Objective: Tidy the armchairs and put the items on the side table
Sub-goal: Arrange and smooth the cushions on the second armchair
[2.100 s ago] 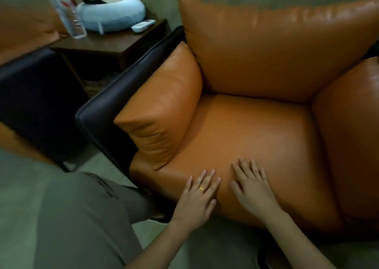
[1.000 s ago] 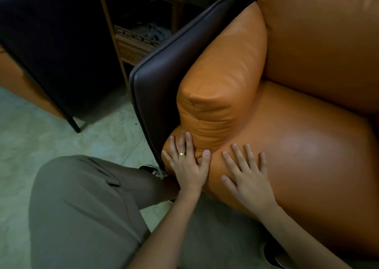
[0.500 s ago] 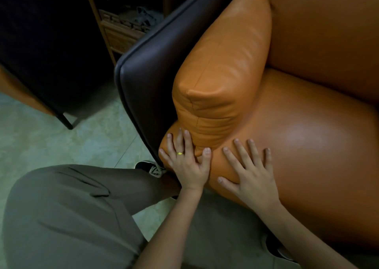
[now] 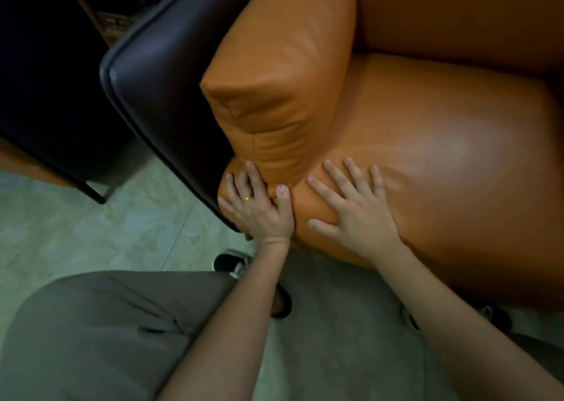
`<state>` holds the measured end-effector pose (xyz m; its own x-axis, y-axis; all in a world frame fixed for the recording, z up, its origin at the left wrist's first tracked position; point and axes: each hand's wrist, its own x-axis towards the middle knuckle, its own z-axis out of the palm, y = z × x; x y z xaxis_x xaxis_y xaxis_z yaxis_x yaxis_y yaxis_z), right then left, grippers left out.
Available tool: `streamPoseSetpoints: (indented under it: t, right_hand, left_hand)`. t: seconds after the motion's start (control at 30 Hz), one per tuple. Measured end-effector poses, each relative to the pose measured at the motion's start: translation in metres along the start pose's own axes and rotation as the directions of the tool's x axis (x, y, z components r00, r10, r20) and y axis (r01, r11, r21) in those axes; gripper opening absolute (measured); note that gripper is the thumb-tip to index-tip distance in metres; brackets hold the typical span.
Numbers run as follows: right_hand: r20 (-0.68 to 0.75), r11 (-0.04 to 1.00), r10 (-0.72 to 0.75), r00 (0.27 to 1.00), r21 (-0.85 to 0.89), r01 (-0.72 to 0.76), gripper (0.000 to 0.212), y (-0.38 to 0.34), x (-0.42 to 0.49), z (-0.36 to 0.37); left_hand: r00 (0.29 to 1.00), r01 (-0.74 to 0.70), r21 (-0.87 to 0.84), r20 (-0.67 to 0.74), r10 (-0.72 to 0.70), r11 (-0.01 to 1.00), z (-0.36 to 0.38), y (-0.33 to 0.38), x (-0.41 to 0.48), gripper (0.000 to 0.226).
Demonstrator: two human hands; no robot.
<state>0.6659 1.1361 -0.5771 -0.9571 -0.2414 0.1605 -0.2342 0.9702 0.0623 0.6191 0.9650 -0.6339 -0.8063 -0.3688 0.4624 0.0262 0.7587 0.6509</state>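
An orange leather armchair fills the right of the view, with a broad seat cushion (image 4: 442,162) and a left arm cushion (image 4: 280,73) inside a dark brown outer shell (image 4: 158,73). My left hand (image 4: 259,208), with a gold ring, rests with straight fingers on the seat's front left corner, fingertips at the foot of the arm cushion. My right hand (image 4: 354,208) lies flat with spread fingers on the seat's front edge, just right of the left hand. Neither hand holds anything.
A second dark armchair (image 4: 45,89) stands at the left, its thin black leg on the pale green tiled floor (image 4: 91,232). A strip of the wooden side table's lower shelf (image 4: 110,21) shows between the chairs. My trouser leg (image 4: 100,333) and shoes sit below.
The view has dropped and closed in on the seat's front left corner. Both hands slid left along the front edge, and the side table's top with its items left the view.
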Motion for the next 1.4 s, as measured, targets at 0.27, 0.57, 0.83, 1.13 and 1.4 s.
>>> streamPoseSetpoints:
  t: [0.27,0.57,0.83,1.13,1.4]
  right_hand:
    - [0.197,0.952,0.141,0.97,0.242,-0.187,0.064,0.023,-0.03,-0.035]
    - [0.215,0.913,0.352,0.911,0.137,-0.385,0.074,0.067,-0.086,-0.036]
    - [-0.087,0.843,0.538,0.839,0.08,-0.532,0.065,0.072,-0.098,-0.013]
    - [-0.198,0.837,0.547,0.813,0.095,-0.539,0.064,0.08,-0.082,0.014]
    - [0.058,0.584,0.782,0.62,0.277,-0.763,0.066,0.076,-0.107,-0.021]
  left_hand:
    - [0.934,0.259,-0.11,0.283,-0.219,0.96,-0.06,0.042,-0.026,0.063]
    - [0.863,-0.042,-0.147,0.492,0.11,0.988,-0.071,0.1,-0.085,0.042]
    - [0.695,-0.551,0.103,0.605,0.387,0.828,-0.019,0.099,-0.031,0.056]
    - [0.714,-0.6,0.124,0.527,0.46,0.79,0.014,0.087,-0.029,0.059]
    - [0.595,-0.559,0.093,0.737,0.321,0.824,-0.027,0.112,-0.014,0.06]
